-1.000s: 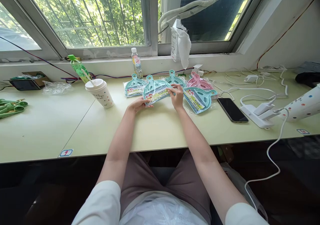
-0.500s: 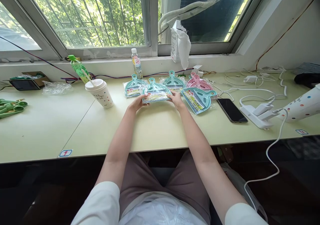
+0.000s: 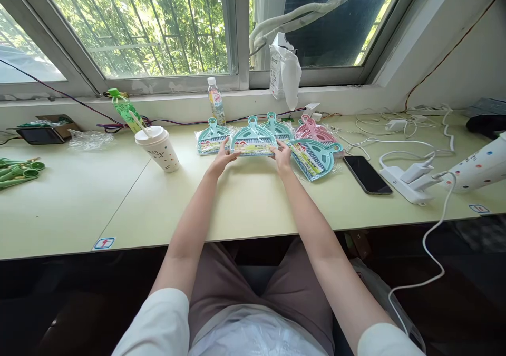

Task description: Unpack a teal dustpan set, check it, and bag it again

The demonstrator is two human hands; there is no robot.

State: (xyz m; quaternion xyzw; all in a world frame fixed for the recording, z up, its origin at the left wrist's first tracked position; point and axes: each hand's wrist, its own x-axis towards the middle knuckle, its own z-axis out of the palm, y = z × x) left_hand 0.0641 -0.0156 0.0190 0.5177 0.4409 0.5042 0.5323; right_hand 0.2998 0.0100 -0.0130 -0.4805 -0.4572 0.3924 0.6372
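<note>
1. At the desk's (image 3: 245, 208) far edge, below the window, both hands meet on one teal dustpan (image 3: 253, 137) in clear wrap.
2. Left hand (image 3: 222, 161): fingers pinch the pan's lower left corner. Right hand (image 3: 282, 157): fingers pinch its lower right corner. Both grasp it.
3. Pan held handle away from the person, label strip toward them, its near edge low over the desk; contact with the desk cannot be told.
4. Neighbours: another teal pan (image 3: 211, 136) just left, one (image 3: 276, 127) behind, a pink one (image 3: 314, 129) behind right, a tilted teal one (image 3: 316, 157) just right of the right hand. All overlap or lie close.
5. Left of the row: lidded cup (image 3: 158, 148) with straw; small bottle (image 3: 216, 100) behind it by the sill.
6. Right of the row: dark phone (image 3: 367, 174) lying flat, then a white power strip (image 3: 403, 179) with cables.
</note>
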